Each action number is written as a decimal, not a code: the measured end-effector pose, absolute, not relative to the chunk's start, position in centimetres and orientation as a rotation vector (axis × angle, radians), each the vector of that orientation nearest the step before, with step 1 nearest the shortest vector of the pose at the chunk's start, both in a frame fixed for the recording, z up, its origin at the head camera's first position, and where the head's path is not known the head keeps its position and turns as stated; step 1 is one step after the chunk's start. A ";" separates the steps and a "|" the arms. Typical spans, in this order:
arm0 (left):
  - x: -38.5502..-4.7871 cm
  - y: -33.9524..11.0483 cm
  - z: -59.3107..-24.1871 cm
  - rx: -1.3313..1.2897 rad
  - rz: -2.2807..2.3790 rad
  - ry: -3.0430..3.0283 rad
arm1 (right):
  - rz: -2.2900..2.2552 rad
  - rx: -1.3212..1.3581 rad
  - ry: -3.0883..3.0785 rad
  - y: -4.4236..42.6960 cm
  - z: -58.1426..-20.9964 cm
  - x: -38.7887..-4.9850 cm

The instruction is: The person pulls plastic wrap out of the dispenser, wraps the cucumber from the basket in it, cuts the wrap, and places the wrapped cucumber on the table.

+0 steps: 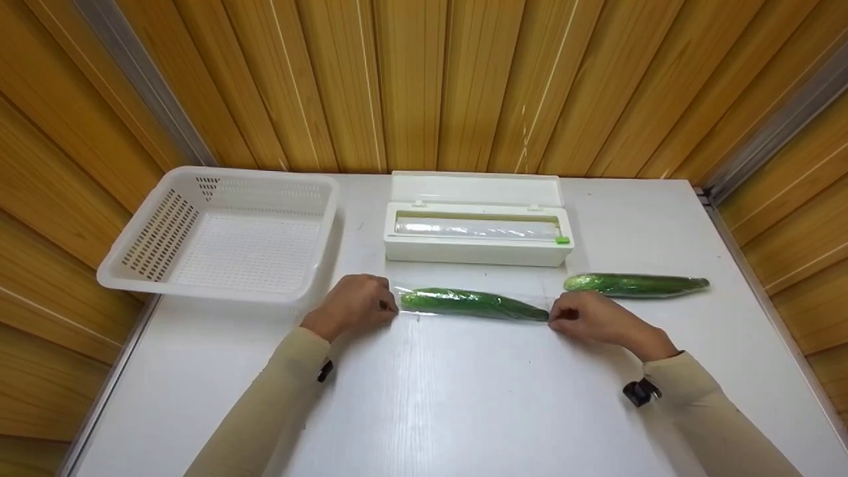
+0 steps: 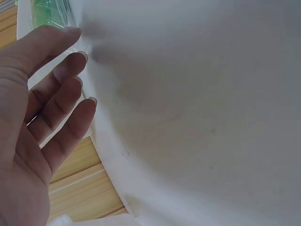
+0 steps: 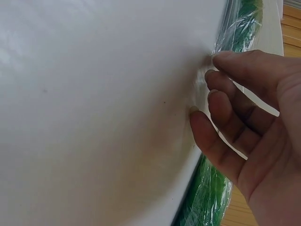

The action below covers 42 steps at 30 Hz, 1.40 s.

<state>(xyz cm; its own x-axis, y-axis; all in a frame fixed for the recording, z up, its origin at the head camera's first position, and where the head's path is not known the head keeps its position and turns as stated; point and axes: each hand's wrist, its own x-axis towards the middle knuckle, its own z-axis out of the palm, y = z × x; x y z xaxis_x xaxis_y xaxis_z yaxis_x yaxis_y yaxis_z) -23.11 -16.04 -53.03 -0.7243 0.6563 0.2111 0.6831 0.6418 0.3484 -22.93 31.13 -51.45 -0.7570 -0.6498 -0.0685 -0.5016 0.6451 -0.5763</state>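
Note:
In the head view, a green cucumber [image 1: 474,303] lies sideways on the white table, with clear plastic wrap [image 1: 408,291] around it and sticking out past its left end. My left hand [image 1: 358,301] pinches the wrap at that end between thumb and forefinger. At the darker, narrow end, my right hand [image 1: 596,318] pinches the wrap close to the tip. Both wrist views show the other fingers loosely bent, with the thumb [image 3: 249,63] and forefinger close together at the film. The film right at the fingertips is hard to make out.
A second wrapped cucumber [image 1: 639,285] lies just beyond my right hand. Behind the work stands a white dispenser box [image 1: 477,254], lid raised, with a film roll [image 1: 474,228] and a green slider [image 1: 562,240]. A white perforated basket [image 1: 218,287] stands at the left. Wood-look panels [image 1: 411,86] border the table.

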 end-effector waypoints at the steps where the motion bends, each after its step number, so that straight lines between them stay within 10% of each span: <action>1: -23.2 -16.0 -53.1 -1.144 -0.626 -2.773 | -0.778 -0.941 2.612 31.1 -51.5 -22.9; 21: -23.8 -15.9 -53.6 -1.187 -0.341 -2.603 | -0.473 -1.382 2.886 29.9 -52.0 -22.6; 42: -23.4 -13.8 -54.6 -0.648 -0.652 -2.773 | -0.475 -1.093 3.042 28.8 -53.1 -23.2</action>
